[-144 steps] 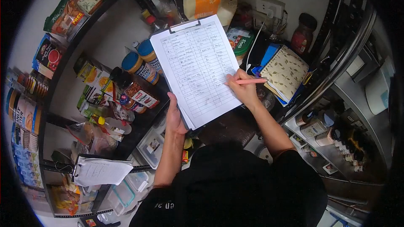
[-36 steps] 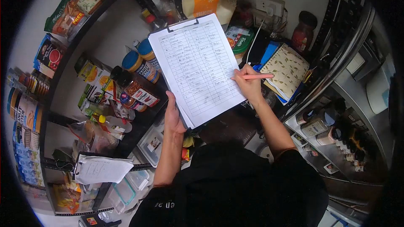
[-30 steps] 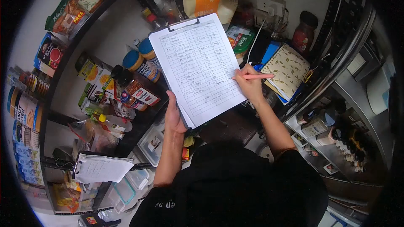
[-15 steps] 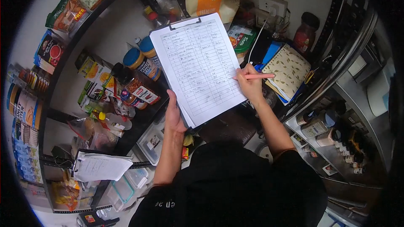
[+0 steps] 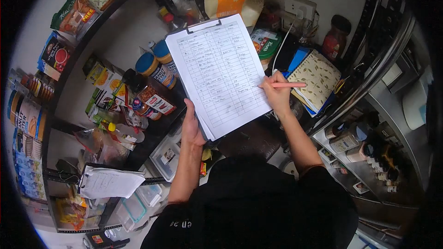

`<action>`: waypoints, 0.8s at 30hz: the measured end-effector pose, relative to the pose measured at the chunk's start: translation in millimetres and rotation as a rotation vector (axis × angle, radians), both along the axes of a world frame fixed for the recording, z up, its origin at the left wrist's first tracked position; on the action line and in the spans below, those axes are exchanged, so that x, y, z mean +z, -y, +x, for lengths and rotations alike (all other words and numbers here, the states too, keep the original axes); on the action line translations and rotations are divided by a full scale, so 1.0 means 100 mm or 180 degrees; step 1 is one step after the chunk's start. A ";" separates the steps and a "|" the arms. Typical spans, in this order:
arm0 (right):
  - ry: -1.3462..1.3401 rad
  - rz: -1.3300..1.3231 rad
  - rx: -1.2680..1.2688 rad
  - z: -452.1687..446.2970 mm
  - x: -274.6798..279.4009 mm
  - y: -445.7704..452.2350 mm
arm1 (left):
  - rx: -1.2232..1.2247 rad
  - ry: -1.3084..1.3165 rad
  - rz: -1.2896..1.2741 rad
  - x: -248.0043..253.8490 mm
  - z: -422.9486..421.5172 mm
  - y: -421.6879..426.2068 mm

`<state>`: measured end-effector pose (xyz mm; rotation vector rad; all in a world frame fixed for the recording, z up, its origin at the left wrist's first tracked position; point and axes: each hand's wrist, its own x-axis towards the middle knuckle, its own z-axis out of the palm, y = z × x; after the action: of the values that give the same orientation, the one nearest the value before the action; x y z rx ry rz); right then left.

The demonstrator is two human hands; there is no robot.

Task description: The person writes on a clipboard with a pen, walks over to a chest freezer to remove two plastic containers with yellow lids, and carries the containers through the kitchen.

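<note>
Your left hand (image 5: 192, 127) grips the clipboard (image 5: 204, 25) by its lower left edge, in front of you. Your right hand (image 5: 276, 96) pinches the pen (image 5: 290, 85) over the sheet's (image 5: 219, 76) right side, near the notebook (image 5: 316, 71).

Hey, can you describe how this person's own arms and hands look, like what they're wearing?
The left hand and right hand are ungloved, with nothing visible worn at the wrists. Both forearms are uncovered below a black short-sleeved top. White lettering, only partly readable, marks its left side.
</note>
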<state>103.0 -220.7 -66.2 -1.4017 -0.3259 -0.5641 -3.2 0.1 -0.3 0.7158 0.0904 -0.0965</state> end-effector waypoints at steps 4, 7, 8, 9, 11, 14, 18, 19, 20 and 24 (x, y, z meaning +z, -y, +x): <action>0.0067 0.0041 0.0080 0.04 -0.04 0.01 | 0.0040 -0.0014 0.0035 0.02 0.00 0.02; 0.0029 -0.0213 0.0087 0.05 -0.07 0.02 | 0.0050 -0.0017 0.0048 0.05 -0.01 0.03; -0.0022 -0.0282 0.0063 0.05 -0.05 0.02 | 0.0058 -0.0002 0.0072 0.05 -0.01 0.04; -0.0023 -0.0284 0.0075 0.03 -0.02 0.02 | 0.0069 -0.0004 0.0069 0.04 0.00 0.03; -0.0057 -0.0219 0.0149 -0.01 0.04 0.02 | -0.0073 0.0076 -0.0035 0.02 0.02 0.00; -0.0028 -0.0259 0.0074 0.08 -0.08 0.01 | 0.0040 -0.0043 0.0405 0.06 0.01 0.04; -0.0061 -0.0144 -0.0011 0.08 -0.09 0.05 | -0.0077 -0.0054 0.0210 -0.01 0.03 -0.01; -0.0026 -0.0157 0.0043 0.07 -0.06 0.05 | -0.0025 -0.0059 0.0201 -0.03 0.03 -0.01; -0.0154 0.0237 0.0000 0.05 0.00 0.05 | 0.0025 -0.0060 0.0189 -0.05 0.04 -0.01; -0.0230 0.0774 -0.0064 0.00 0.19 0.03 | -0.0151 0.0040 0.0117 -0.11 0.11 -0.05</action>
<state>103.3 -224.1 -47.1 -1.1884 -0.1786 -0.5490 8.0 5.1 -11.5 0.7554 0.0633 -0.1359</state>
